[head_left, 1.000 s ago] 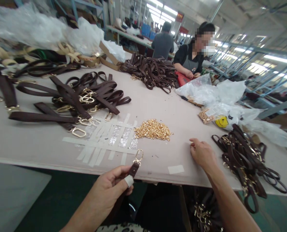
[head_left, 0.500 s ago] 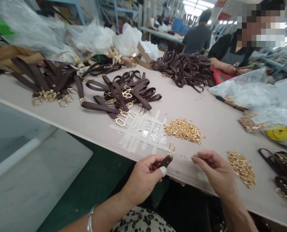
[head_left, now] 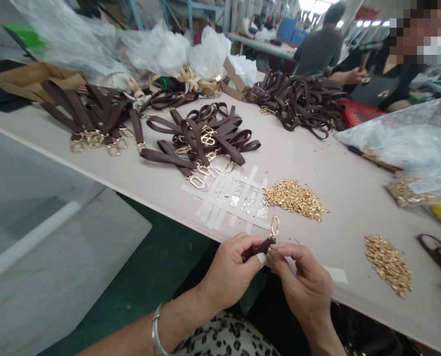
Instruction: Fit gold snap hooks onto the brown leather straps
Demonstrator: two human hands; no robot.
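Observation:
My left hand is closed around a dark brown wrist strap near the table's front edge. A gold clasp stands up from the strap's end. My right hand meets the strap end from the right, thumb and fingertips pinched together; whatever small piece is between them is too hidden to name. Just beyond lies a pile of small gold metal pieces, with a second gold pile farther right. Left of the first pile, a clear plastic patch is taped to the table.
Brown straps with gold clasps lie mid-table, with another bunch to the left and a larger heap behind. Plastic bags sit at right. Across the table, a co-worker's hand grips a hammer.
My right hand has moved left from open space to the strap end, where its fingertips now touch. The view has shifted slightly. Across the table, the co-worker's hammer is now raised.

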